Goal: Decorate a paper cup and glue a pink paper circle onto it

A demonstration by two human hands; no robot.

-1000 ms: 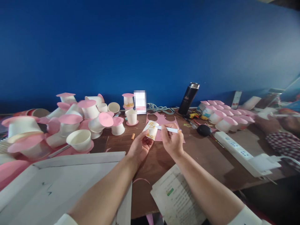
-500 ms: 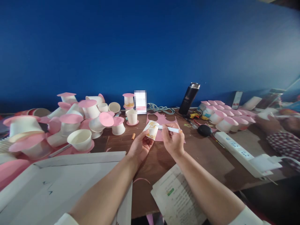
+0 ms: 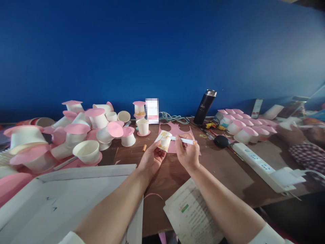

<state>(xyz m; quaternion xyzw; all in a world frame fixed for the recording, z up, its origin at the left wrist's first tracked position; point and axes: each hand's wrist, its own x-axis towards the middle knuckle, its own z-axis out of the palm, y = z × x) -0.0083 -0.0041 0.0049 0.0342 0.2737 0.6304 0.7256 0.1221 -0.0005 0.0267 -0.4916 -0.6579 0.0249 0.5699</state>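
Printed paper sheet (image 3: 189,211), near edge of brown wooden table (image 3: 223,173). Left hand (image 3: 151,159) clasped around small white paper cup with orange drawing (image 3: 164,140), held tilted above table. Right hand (image 3: 187,153) pinching white marker pen (image 3: 183,140), tip at cup. Behind: pink cut paper sheet (image 3: 177,130); black steel flask (image 3: 204,106).

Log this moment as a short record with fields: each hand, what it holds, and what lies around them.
left hand: holds a paper cup tilted, orange drawing on its side
right hand: holds a white pen, tip at the cup
under the hands: pink paper with cut-outs, on the brown table
left side: pile of cups with pink discs
right side: rows of pink-topped cups, power strip, black flask
near edge: printed sheet, white board
far right: another person's sleeve
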